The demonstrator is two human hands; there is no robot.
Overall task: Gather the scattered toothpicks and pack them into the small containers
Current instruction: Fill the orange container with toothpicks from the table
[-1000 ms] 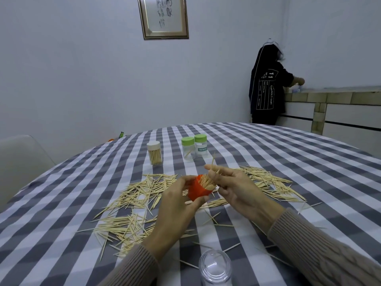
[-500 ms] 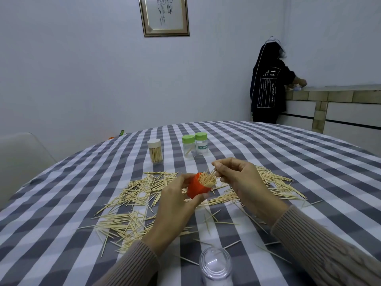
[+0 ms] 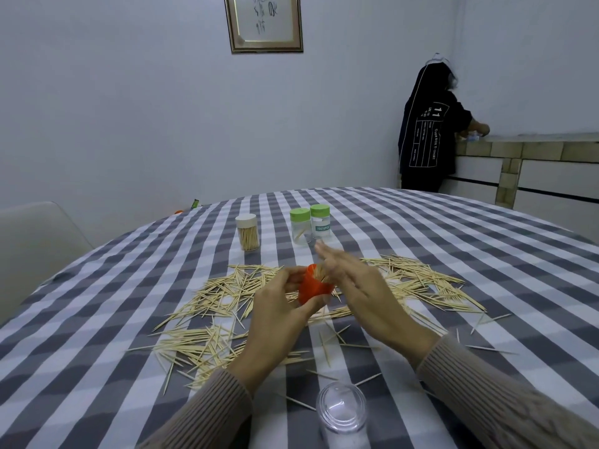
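Observation:
My left hand (image 3: 278, 315) grips a small orange container (image 3: 311, 288) above the table, tilted, with a bunch of toothpicks (image 3: 321, 274) sticking out of its mouth. My right hand (image 3: 363, 293) is beside it with fingers stretched out, blurred, its palm against the toothpick ends. Loose toothpicks lie in piles on the checked cloth to the left (image 3: 207, 322) and right (image 3: 421, 283). At the back stand a white-lidded jar full of toothpicks (image 3: 247, 232) and two green-lidded jars (image 3: 300, 226), (image 3: 320, 221).
A clear plastic cap or jar (image 3: 342, 416) stands near the table's front edge. The round table (image 3: 453, 254) has a grey and white checked cloth. A pale chair (image 3: 35, 234) is at the left. A person in black stands at a counter at the back right (image 3: 428, 124).
My right hand has let go of its pinch on the toothpicks and opened its fingers flat against the bunch. The orange container stays in my left hand.

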